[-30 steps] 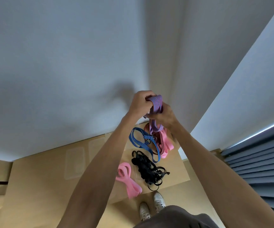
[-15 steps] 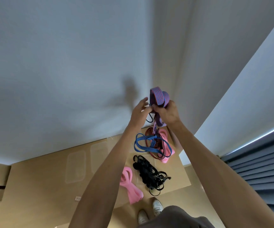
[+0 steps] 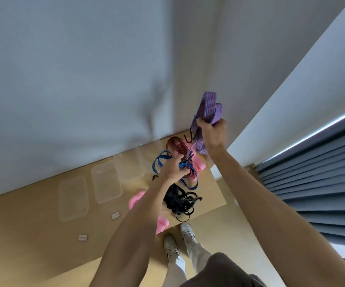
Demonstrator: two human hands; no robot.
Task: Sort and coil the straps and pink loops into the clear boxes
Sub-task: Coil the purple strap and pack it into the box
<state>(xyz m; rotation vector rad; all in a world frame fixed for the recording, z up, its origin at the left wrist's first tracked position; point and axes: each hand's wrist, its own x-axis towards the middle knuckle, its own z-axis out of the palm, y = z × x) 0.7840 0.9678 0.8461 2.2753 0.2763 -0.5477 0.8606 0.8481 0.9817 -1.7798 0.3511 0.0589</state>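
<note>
My right hand is raised and grips a coiled purple strap with red and blue stripes; a black hook dangles below it. My left hand is lower, closed around the blue striped strap lying on the table. A dark red strap and pink loops lie just behind it. A heap of black straps sits nearer me, and another pink loop shows beside my left forearm. Three clear boxes stand in a row to the left.
The wooden table runs along a grey wall. Two small white tags lie on it. My shoes stand on the floor at the table's near edge. Blue-grey curtains hang at right.
My left hand has let go of the purple strap and dropped to the blue strap on the table. My right hand has lifted the purple coil higher and to the right.
</note>
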